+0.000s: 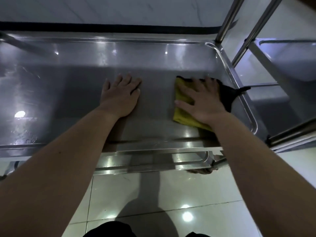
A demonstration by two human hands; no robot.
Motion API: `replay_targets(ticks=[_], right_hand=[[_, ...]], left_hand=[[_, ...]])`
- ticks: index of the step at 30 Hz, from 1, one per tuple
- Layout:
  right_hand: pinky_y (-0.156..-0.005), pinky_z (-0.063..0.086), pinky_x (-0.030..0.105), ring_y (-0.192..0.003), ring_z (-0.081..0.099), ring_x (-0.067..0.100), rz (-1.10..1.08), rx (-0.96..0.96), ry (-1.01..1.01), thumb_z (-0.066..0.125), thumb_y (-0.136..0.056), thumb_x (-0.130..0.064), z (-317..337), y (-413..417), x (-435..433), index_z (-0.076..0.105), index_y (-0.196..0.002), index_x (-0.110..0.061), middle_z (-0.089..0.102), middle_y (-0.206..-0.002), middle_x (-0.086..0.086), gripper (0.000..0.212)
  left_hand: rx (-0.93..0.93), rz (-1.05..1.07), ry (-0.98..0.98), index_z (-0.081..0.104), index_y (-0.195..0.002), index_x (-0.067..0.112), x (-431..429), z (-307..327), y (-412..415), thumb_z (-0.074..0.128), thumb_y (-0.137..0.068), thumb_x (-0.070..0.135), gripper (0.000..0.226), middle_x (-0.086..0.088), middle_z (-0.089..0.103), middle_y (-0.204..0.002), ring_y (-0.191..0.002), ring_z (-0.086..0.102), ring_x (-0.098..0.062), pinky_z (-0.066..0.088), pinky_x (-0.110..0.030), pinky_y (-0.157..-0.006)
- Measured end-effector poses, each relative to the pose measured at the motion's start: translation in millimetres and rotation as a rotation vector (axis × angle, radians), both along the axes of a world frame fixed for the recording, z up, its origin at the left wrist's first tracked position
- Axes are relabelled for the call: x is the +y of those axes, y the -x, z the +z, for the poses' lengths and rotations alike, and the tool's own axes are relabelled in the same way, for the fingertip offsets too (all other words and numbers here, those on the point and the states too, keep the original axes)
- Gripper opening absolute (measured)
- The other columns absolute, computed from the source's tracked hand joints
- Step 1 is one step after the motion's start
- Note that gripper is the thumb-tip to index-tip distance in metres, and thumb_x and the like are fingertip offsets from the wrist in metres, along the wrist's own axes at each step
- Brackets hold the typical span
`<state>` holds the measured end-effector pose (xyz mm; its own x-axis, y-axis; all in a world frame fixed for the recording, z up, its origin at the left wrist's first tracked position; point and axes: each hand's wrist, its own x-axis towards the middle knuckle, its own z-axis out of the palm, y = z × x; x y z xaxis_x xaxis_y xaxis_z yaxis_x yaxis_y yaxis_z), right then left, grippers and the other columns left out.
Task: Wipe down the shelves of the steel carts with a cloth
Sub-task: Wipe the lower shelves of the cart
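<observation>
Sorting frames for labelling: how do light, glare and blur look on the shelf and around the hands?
Head view: dim, bluish light; bright glare spots on the steel shelf and floor tiles; a broad shadow darkens the shelf's near half; the right hand and cloth look motion-smeared at their far edges, the left hand sharper; wide-angle bowing curves the shelf's rim.

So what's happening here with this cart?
A person is wiping a steel cart shelf. Their right hand presses a yellow cloth flat near the shelf's right edge, while the left hand rests flat on the bare metal beside it. A second cart stands to the right.
</observation>
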<state>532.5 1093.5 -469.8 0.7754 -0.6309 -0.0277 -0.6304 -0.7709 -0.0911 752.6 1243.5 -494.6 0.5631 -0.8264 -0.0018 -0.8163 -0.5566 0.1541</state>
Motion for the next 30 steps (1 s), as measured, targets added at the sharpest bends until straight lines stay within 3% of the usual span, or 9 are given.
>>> replay_targets(ticks=[3,5,8,13,17,22,24,28,30], right_hand=[[-0.109,-0.014,0.065,-0.148,-0.006,0.037,-0.180,0.099,0.118,0.017,-0.074,-0.089,3,19,-15,0.021,-0.147,-0.051,0.008,-0.163,0.000,0.082],[-0.105,-0.014,0.071,-0.147,-0.014,0.039,-0.289,0.179,0.006,0.017,-0.080,-0.086,1,16,-8,0.008,-0.149,-0.053,-0.005,-0.164,-0.005,0.078],[-0.106,-0.009,0.074,-0.143,-0.021,0.045,-0.409,0.127,-0.098,0.020,-0.087,-0.077,-2,-9,13,0.001,-0.151,-0.050,-0.017,-0.162,-0.003,0.072],[-0.107,-0.013,0.071,-0.142,-0.022,0.047,-0.071,0.088,-0.068,0.021,-0.095,-0.062,-2,-88,95,0.003,-0.153,-0.042,-0.011,-0.163,-0.003,0.064],[-0.111,-0.014,0.064,-0.146,-0.020,0.036,0.017,0.047,-0.061,0.026,-0.094,-0.061,-4,-72,90,0.007,-0.152,-0.046,-0.008,-0.163,-0.012,0.063],[-0.117,-0.007,0.058,-0.149,-0.008,0.032,-0.283,0.083,-0.033,0.022,-0.081,-0.066,-2,43,7,0.009,-0.148,-0.054,-0.002,-0.162,-0.017,0.069],[-0.116,-0.008,0.057,-0.148,-0.012,0.033,-0.421,0.098,-0.058,0.025,-0.086,-0.063,2,80,-11,0.012,-0.148,-0.054,-0.002,-0.162,-0.018,0.064],[-0.114,-0.009,0.062,-0.146,-0.009,0.042,-0.464,0.138,-0.023,0.019,-0.086,-0.060,-1,69,8,0.009,-0.150,-0.050,0.000,-0.164,-0.009,0.066],[-0.113,-0.007,0.066,-0.146,-0.006,0.046,-0.380,0.102,-0.011,0.024,-0.091,-0.059,-3,38,41,0.007,-0.151,-0.049,0.001,-0.164,-0.005,0.064]], left_hand=[[0.005,0.006,0.009,0.018,-0.150,0.045,-2,0,3,0.021,-0.101,0.047,0.049,0.009,0.009,-0.163,-0.150,0.003,-0.020,0.000,-0.050,-0.119],[0.007,0.007,0.016,0.018,-0.150,0.045,-1,-1,6,0.021,-0.101,0.047,0.049,0.008,0.009,-0.163,-0.150,0.003,-0.020,0.000,-0.051,-0.119],[0.008,0.014,0.007,0.018,-0.150,0.045,0,-1,9,0.021,-0.102,0.047,0.049,0.009,0.009,-0.163,-0.150,0.002,-0.020,-0.001,-0.051,-0.119],[0.070,0.009,0.029,0.020,-0.152,0.035,1,3,2,0.025,-0.101,0.029,0.051,0.010,0.009,-0.163,-0.150,0.000,-0.015,-0.003,-0.048,-0.119],[0.050,-0.011,0.039,0.022,-0.152,0.031,5,3,-2,0.027,-0.100,0.024,0.053,0.009,0.012,-0.162,-0.150,0.002,-0.016,-0.001,-0.046,-0.118],[0.053,-0.003,0.085,0.029,-0.148,0.040,3,4,-1,0.028,-0.101,0.031,0.048,0.010,0.021,-0.160,-0.149,0.008,-0.018,0.003,-0.048,-0.118],[0.059,-0.010,0.064,0.028,-0.147,0.041,1,3,0,0.027,-0.100,0.033,0.048,0.010,0.020,-0.160,-0.149,0.007,-0.019,0.001,-0.050,-0.118],[0.057,-0.008,0.037,0.025,-0.148,0.041,-1,2,4,0.027,-0.100,0.037,0.049,0.008,0.015,-0.161,-0.150,0.005,-0.020,-0.003,-0.050,-0.117],[0.069,-0.002,0.042,0.024,-0.149,0.040,-1,4,4,0.028,-0.100,0.036,0.049,0.007,0.014,-0.162,-0.150,0.003,-0.020,-0.004,-0.050,-0.117]])
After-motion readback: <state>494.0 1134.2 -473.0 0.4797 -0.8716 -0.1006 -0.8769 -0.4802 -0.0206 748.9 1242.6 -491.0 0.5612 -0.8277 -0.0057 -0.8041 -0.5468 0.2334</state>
